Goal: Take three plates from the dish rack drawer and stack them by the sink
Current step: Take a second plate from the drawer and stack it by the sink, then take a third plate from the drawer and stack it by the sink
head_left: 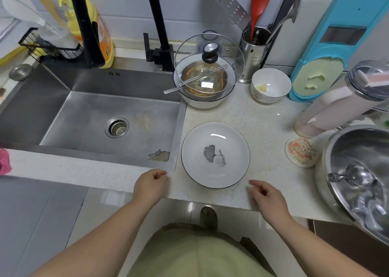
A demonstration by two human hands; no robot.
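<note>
A pale speckled counter [261, 125] runs along the right of a steel sink [88, 116], with a black tap [160, 34] rising behind it. Right beside the sink's edge, near the counter's front, sits a white plate [215, 155] with a dark rim and a leaf print in the middle; whether more than one is stacked there, I cannot tell. The left hand [150, 185] hovers at the counter's front edge just left of the plate, fingers loosely curled, holding nothing. The right hand [267, 196] mirrors it on the other side, fingers also loosely bent and empty, near the plate but not touching it. Behind the plate, a glass lid [209, 62] leans over a white bowl [203, 87] holding a spoon. A small bowl [271, 86] stands to its right, and a big steel basin [357, 175] with spoons fills the far right.
</note>
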